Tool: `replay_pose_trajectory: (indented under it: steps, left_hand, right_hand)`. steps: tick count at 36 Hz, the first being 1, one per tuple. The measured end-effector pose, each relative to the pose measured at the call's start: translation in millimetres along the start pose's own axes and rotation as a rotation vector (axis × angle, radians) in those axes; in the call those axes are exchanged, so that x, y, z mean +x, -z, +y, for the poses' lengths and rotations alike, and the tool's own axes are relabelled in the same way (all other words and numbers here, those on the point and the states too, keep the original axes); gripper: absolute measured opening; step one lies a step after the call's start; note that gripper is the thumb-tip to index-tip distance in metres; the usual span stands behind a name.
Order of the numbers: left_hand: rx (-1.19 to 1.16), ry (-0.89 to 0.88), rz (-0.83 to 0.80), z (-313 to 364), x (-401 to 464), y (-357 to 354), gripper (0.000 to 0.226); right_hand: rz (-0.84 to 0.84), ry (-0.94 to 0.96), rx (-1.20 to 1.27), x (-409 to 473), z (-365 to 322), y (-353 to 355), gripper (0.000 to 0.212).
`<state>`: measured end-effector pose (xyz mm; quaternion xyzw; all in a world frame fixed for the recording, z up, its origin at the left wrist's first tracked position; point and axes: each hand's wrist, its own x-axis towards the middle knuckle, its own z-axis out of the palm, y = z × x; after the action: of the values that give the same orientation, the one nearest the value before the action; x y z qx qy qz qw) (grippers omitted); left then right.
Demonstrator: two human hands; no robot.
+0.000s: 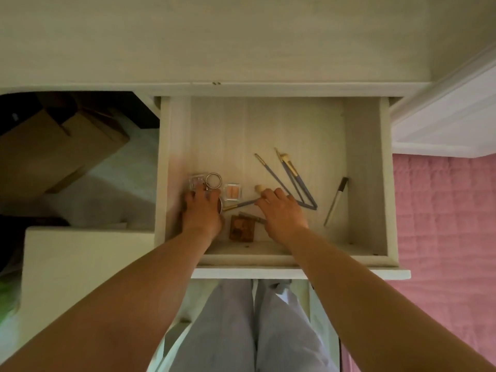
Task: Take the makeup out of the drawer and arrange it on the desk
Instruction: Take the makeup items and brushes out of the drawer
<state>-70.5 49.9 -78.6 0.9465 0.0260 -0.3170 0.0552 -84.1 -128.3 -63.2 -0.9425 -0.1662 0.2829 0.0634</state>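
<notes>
Left hand [201, 210] down in the open drawer [362, 167], grip spread flat over a clear compact [197, 179] and a metal ring [214, 180] at the drawer's left. Small peach palette [233, 191] and brown palette [241, 228] between the hands. Right hand [283, 210] with grip curled onto a blue-handled brush [241, 204]; further brushes [292, 178] and a white pencil [335, 201] to the right, tabletop [241, 36] beyond.

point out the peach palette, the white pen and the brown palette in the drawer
peach palette [232, 191], head view, on its orange pan
white pen [334, 204], head view, on the middle of its pale barrel
brown palette [241, 228], head view, on its top face
</notes>
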Motion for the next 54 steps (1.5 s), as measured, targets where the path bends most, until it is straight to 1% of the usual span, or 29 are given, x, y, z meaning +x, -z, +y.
replay_pose_trajectory:
  steps: [3, 6, 13, 19, 24, 27, 30, 34, 37, 39, 46, 50, 54]
  left_hand:
    - [-0.018, -0.005, 0.024, -0.7, 3.3, -2.2, 0.058]
    - [-0.027, 0.008, 0.03, -1.9, 6.6, -5.5, 0.058]
    - [-0.019, 0.024, -0.022, -3.6, 10.2, -10.2, 0.057]
    - [-0.043, 0.025, -0.055, -3.0, 8.3, -10.2, 0.058]
    - [-0.051, 0.021, -0.085, -2.4, 4.9, -7.9, 0.058]
    - [-0.12, 0.028, -0.079, -2.9, 2.0, -4.8, 0.056]
    - [-0.191, 0.051, -0.027, -3.3, -0.3, -1.6, 0.059]
    - [-0.223, 0.067, -0.024, -2.5, -3.3, 0.4, 0.059]
    - [-0.222, 0.076, -0.08, -3.5, -4.6, -2.4, 0.057]
    - [-0.21, 0.085, -0.112, -4.6, -4.3, -3.9, 0.055]
    - [-0.19, 0.063, -0.131, -6.3, -2.8, -5.8, 0.059]
    - [-0.205, 0.063, -0.125, -6.9, -3.2, -5.9, 0.058]
    - [-0.232, 0.057, -0.129, -6.8, -3.6, -3.5, 0.059]
  right_hand:
    - [0.014, 0.016, -0.06, 6.7, -0.8, -4.0, 0.061]
    - [0.009, -0.003, -0.084, 12.2, -1.7, -9.5, 0.059]
    - [-0.106, -0.055, -0.11, 20.1, -1.6, -17.7, 0.031]
    - [-0.192, -0.151, 0.029, 15.3, -1.9, -15.1, 0.03]
    - [-0.309, -0.222, 0.089, 3.5, 2.1, -12.5, 0.03]
    - [-0.294, -0.292, 0.125, -2.5, 5.0, -11.3, 0.03]
    - [-0.213, -0.362, 0.178, -6.7, 8.5, -4.8, 0.031]
    - [-0.133, -0.468, 0.424, -5.3, 7.2, 1.1, 0.024]
    - [-0.167, -0.456, 0.544, 3.6, -0.8, -1.8, 0.025]
    - [-0.208, -0.42, 0.574, 10.8, -9.3, -5.2, 0.028]
    - [-0.267, -0.378, 0.525, 27.2, -32.8, -15.9, 0.021]
    - [-0.318, -0.372, 0.471, 30.0, -34.7, -11.1, 0.027]
    - [-0.426, -0.395, 0.454, 32.8, -32.0, -8.0, 0.034]
